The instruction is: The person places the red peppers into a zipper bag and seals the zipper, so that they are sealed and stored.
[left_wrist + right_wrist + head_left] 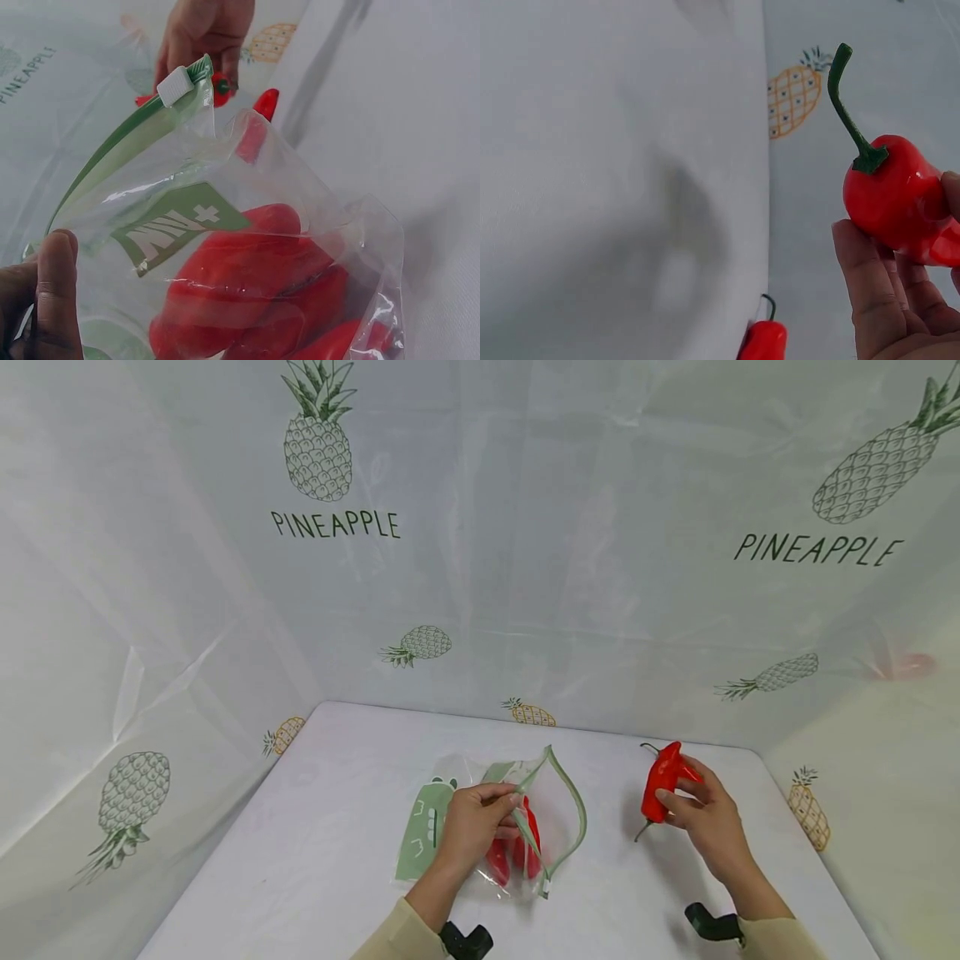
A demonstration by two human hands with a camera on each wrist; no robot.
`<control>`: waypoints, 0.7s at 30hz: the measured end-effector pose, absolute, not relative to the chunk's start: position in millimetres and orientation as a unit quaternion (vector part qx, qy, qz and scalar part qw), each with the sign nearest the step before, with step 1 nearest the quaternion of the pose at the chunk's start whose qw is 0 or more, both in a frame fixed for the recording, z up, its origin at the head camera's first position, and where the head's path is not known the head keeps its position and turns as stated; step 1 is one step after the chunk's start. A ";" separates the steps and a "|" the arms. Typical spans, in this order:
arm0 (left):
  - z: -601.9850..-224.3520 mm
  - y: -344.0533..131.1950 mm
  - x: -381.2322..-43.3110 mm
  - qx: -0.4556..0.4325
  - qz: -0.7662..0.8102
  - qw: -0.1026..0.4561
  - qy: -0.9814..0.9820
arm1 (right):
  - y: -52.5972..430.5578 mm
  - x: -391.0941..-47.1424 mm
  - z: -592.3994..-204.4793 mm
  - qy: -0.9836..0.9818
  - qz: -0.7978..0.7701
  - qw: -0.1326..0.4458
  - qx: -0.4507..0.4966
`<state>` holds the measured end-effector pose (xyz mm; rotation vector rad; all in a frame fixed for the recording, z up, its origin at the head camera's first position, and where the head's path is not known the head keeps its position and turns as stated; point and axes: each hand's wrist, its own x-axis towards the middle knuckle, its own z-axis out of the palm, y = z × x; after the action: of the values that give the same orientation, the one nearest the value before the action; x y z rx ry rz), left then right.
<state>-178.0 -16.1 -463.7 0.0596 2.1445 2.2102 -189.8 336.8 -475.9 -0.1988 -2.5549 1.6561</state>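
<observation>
My left hand [476, 827] pinches the green zip rim of a clear zip bag [422, 835] between thumb and fingers. The bag's mouth gapes toward the right. Several red peppers [217, 285] lie inside, seen through the plastic. My right hand [707, 818] holds a shiny red pepper [657, 789] with a green stem, raised over the table to the right of the bag. In the right wrist view, the fingers support that pepper from below. A second red pepper [765, 342] shows farther off, low in the same view.
The white table [300, 835] is backed by a pale curtain [570, 568] printed with pineapples, which also hangs at both sides. A white slider [176, 86] sits at one end of the bag's zip. Dark wrist mounts [467, 941] are strapped near both sleeves.
</observation>
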 end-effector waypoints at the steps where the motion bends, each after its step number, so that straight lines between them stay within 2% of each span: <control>1: -464.0 -16.0 -178.2 0.019 0.716 0.030 0.697 | 334.8 -189.3 -474.9 -0.837 0.542 0.046 -0.063; 21: -464.9 -14.4 -177.6 0.024 0.728 0.037 0.684 | 296.0 -178.1 -451.8 -0.831 0.552 0.060 -0.001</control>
<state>-177.6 -14.4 -464.9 0.0735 2.0985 2.2354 -178.1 296.0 -451.8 -0.0042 -2.5171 1.6720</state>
